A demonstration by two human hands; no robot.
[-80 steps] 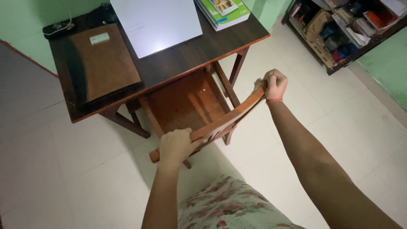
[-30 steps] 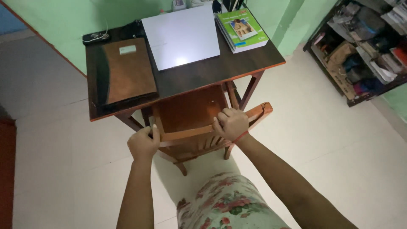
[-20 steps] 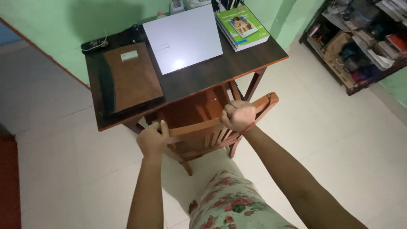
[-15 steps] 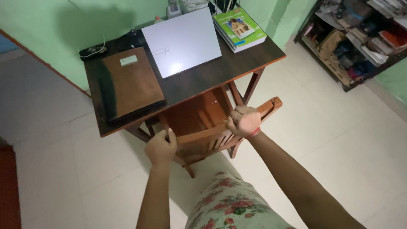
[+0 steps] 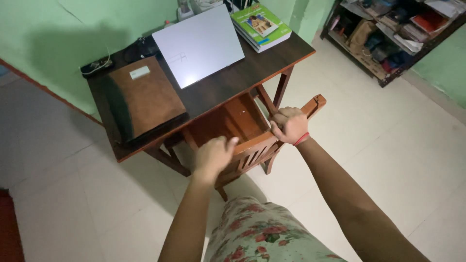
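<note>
Gripping the chair (image 5: 252, 145) top with left hand (image 5: 213, 156) and right hand (image 5: 290, 125), sliding it under the desk (image 5: 218, 92); needing a straight push.

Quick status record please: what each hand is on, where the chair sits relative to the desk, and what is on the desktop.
left hand: grip on the chair's top rail, near its left end
right hand: grip on the same rail, further right
chair: wooden, seat partly under the desk
desk: dark wood, against a green wall
desktop items: closed white laptop, brown flat case, stack of books
side: cluttered shelf at right
</note>
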